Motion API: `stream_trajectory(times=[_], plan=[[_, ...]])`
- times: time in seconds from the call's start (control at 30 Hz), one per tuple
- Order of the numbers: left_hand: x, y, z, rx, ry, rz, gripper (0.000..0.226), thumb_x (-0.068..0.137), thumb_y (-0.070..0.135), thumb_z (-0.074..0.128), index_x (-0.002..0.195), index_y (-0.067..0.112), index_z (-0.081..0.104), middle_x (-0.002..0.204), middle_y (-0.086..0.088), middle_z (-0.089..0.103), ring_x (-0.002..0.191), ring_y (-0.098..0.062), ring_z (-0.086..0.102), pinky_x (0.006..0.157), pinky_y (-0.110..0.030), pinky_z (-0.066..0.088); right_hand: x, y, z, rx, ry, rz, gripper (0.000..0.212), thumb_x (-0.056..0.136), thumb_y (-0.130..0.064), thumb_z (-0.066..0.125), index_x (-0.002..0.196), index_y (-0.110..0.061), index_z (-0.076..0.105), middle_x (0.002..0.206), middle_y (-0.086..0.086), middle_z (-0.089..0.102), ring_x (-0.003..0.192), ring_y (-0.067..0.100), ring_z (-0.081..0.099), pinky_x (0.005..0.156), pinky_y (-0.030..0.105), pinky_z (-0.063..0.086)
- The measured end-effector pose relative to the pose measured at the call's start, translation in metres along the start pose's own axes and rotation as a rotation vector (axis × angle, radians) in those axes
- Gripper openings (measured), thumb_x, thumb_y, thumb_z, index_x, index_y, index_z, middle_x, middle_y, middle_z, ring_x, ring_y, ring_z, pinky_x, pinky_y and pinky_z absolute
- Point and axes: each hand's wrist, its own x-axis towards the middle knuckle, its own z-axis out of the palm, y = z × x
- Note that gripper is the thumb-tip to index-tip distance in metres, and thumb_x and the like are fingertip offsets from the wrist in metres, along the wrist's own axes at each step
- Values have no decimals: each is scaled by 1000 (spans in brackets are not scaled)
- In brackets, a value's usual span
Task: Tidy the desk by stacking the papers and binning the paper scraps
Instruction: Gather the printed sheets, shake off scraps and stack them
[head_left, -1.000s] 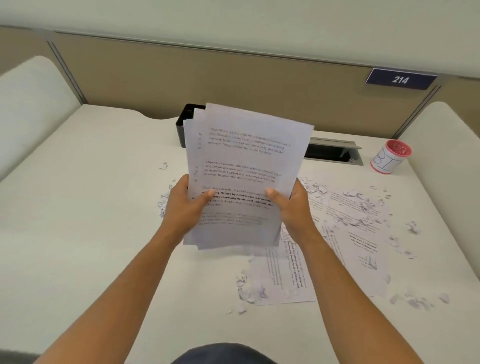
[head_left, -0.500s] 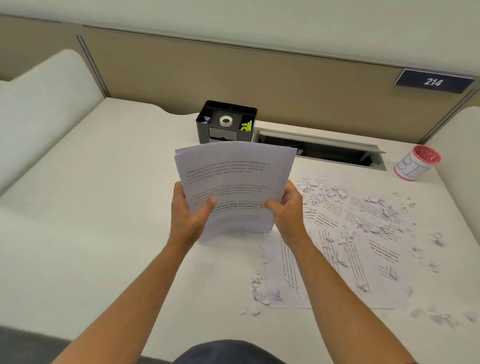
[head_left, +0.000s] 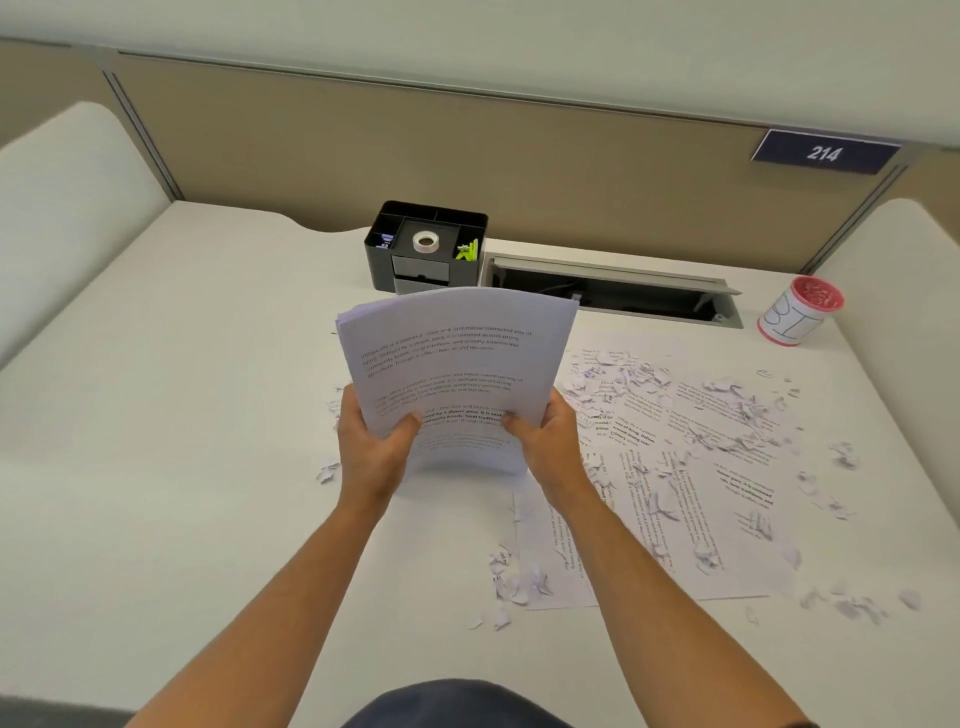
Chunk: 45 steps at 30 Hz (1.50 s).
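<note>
A stack of printed papers (head_left: 452, 364) stands on its lower edge on the white desk (head_left: 182, 415), bowed back at the top. My left hand (head_left: 371, 447) grips its lower left side and my right hand (head_left: 548, 441) grips its lower right side. More printed sheets (head_left: 691, 493) lie flat on the desk to the right, strewn with small torn paper scraps (head_left: 618, 374). Other scraps (head_left: 511, 577) lie near the sheets' front corner. A small white cup with a red rim (head_left: 800, 317), marked in pen, stands at the far right.
A black desk organiser (head_left: 428, 249) with a tape roll stands at the back centre. An open cable slot (head_left: 608, 291) runs to its right. A beige partition (head_left: 467, 150) closes the back, with a "214" sign (head_left: 823, 153). White side panels flank the desk.
The stack has come down from being held up in the air, and its lower edge now rests on the desk. Both hands have kept their grip.
</note>
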Motion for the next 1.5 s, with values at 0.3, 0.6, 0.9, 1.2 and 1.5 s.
stream_trajectory(times=[0.3,0.6,0.9,1.2,1.5], plan=[[5,4,7,99,-23,2,37,83,8,73,112,20,53,103,4,63,94,-9,64,71,-23,54,-7,-6,-14,-155,-8,-74,29,93,-14,61,119,-26,57,111,0,67,103,15,64,86,35,57],[12,-8,42,91,-234,-146,28,86,40,69,106,31,52,94,-1,67,90,-17,66,80,-34,55,-32,0,-82,-83,210,-55,31,89,-11,67,119,-20,62,111,-4,71,101,14,69,85,40,59],[-6,-55,98,672,-432,-239,44,88,41,65,122,14,55,126,-5,56,114,-25,56,94,-41,47,-78,16,-168,40,536,28,30,85,1,67,111,-14,66,106,2,73,96,21,70,83,40,57],[-25,-55,148,1096,-610,-107,87,71,55,78,135,12,38,132,-13,42,124,-32,38,92,-42,41,-124,27,-229,140,736,49,30,85,6,65,107,-15,67,101,-2,75,96,19,71,76,24,56],[-21,-49,159,1015,-636,-238,100,65,30,90,139,12,24,131,-18,40,120,-40,47,90,-48,46,-143,40,-247,189,777,68,36,87,6,63,120,-6,63,112,4,72,102,18,69,83,27,55]])
